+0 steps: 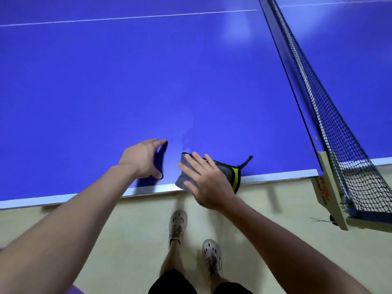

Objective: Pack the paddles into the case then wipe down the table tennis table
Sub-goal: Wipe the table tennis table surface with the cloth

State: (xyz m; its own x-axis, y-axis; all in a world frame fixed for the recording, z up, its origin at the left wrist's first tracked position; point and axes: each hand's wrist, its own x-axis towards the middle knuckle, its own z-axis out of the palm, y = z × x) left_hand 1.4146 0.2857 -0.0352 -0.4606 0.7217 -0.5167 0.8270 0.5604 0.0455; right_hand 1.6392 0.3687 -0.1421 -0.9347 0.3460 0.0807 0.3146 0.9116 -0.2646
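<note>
My right hand (209,183): fingers (197,161) straight, spread wide, laid flat on the case (234,172); nothing gripped. My left hand (142,158): fingers loosely arched, tips and thumb touching the table (148,71), holding nothing. Case: grey, yellow-and-black trim, black strap, at the table's near edge, slightly overhanging it, near the net (339,124). Count: one case, one net.

The right hand (206,181) spreads straight fingers over a grey, yellow-trimmed case (234,172) at the near edge of the blue table (148,71), left hand (141,159) propped on fingertips just beside it, net (339,124) to the right.
</note>
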